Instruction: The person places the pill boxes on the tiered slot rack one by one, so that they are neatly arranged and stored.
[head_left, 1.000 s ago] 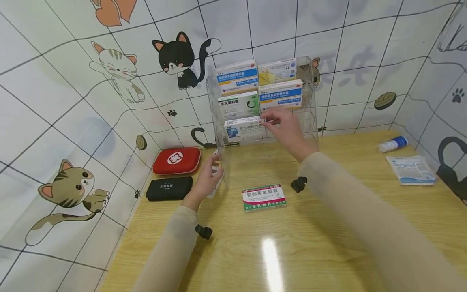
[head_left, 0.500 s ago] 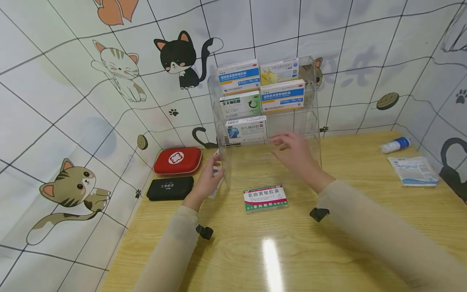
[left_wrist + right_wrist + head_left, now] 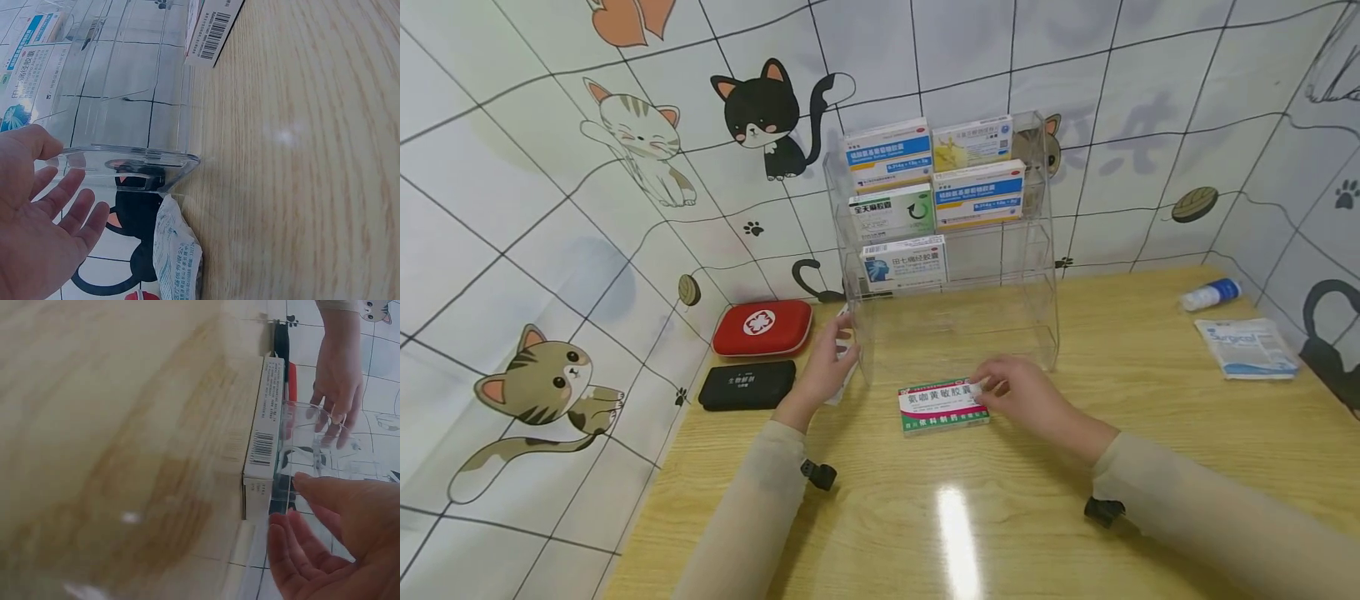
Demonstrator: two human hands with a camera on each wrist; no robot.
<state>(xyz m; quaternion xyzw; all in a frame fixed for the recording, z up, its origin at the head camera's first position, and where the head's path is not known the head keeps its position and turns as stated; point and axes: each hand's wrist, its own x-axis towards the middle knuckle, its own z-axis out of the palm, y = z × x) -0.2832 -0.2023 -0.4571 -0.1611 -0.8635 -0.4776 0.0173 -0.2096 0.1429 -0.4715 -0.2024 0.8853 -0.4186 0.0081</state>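
Observation:
A flat medicine box (image 3: pixel 936 407), white with a pink stripe and green bands, lies on the table. My right hand (image 3: pixel 1026 402) is at the box's right end, thumb and fingers spread about its corner; whether they touch is unclear. In the right wrist view the box's barcode side (image 3: pixel 262 437) faces the camera. Behind it stands a clear tiered display rack (image 3: pixel 955 321). My left hand (image 3: pixel 823 367) holds the rack's left side panel, thumb on one side and fingers on the other. A white medicine box with a blue head picture (image 3: pixel 906 265) sits on a lower tier.
Several more medicine boxes (image 3: pixel 891 212) fill the upper tiers. Left of the rack lie a red zip case (image 3: pixel 763 328), a black case (image 3: pixel 748 386) and a white packet (image 3: pixel 178 256). On the right are a blue-capped bottle (image 3: pixel 1210 295) and a Surgical packet (image 3: pixel 1246 348).
My right hand has let go of the white box on the rack and come down and forward to the box on the table. The left hand stays in place.

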